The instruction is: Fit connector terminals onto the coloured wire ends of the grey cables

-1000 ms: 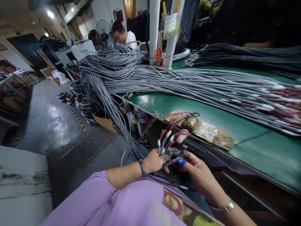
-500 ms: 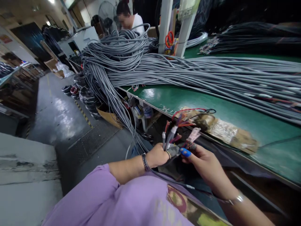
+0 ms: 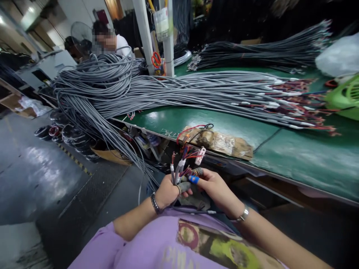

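Observation:
My left hand [image 3: 167, 191] is closed around a small bunch of grey cable ends [image 3: 177, 170] with red and purple wire tips that stick upward. My right hand [image 3: 213, 186], with a blue cover on one fingertip, pinches wires of the same bunch next to the left hand. A small white connector [image 3: 200, 155] stands at the top of those wires. Both hands hover in front of my lap, just below the edge of the green table [image 3: 303, 160].
A big heap of grey cables [image 3: 157, 89] lies across the table and spills off its left end. A taped cardboard piece [image 3: 221, 142] sits at the near edge. A green plastic fan [image 3: 343, 98] is at right. Another person [image 3: 108, 39] sits behind the heap.
My view has swung to the right, so the table's right end with stripped wire ends and the green fan has come into sight. Both hands keep their hold on the bunch.

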A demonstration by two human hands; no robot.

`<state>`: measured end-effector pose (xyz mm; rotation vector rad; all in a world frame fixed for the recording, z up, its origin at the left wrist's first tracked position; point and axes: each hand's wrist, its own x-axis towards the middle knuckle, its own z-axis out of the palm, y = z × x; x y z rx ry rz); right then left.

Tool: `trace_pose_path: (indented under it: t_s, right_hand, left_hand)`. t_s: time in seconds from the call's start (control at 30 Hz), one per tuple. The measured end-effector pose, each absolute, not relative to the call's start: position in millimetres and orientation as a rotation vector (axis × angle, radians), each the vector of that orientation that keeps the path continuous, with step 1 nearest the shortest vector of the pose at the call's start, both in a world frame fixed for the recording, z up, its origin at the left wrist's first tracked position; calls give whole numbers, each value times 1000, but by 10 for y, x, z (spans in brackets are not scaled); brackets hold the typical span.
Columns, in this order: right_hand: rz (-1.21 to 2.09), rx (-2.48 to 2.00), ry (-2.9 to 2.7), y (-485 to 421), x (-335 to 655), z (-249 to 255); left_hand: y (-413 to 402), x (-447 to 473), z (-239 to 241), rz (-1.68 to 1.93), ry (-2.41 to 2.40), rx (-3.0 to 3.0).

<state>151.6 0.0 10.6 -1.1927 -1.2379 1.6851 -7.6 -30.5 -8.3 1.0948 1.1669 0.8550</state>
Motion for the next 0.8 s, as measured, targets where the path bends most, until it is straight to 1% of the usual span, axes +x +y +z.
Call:
trace_pose_path:
  t_s: [0.23,0.3,0.47,0.53,0.67,0.8]
  right_hand:
    - [1724,-1173,-1333,32,1549,114]
    - [1720,-1193,-1304,28,1573,81]
    - [1724,-1189,-1240,-22,1622,3]
    - [1701,-1198,-1275,-37,1629,-7]
    - [1646,-1199,-1318,-36,1626,15]
    - [1700,-1120,-1349,-5,1607,67]
  left_hand:
    - [-276,-80,46,748,1127,1168]
    - [-279,-68,73,785,1134,1160]
    - [-279,-3,51,1044,1217,937]
    - [-275,15,24,1097,1234,875]
    - [-273,21,7,1085,1227,860]
    - [-285,25,18,1020,1214,916]
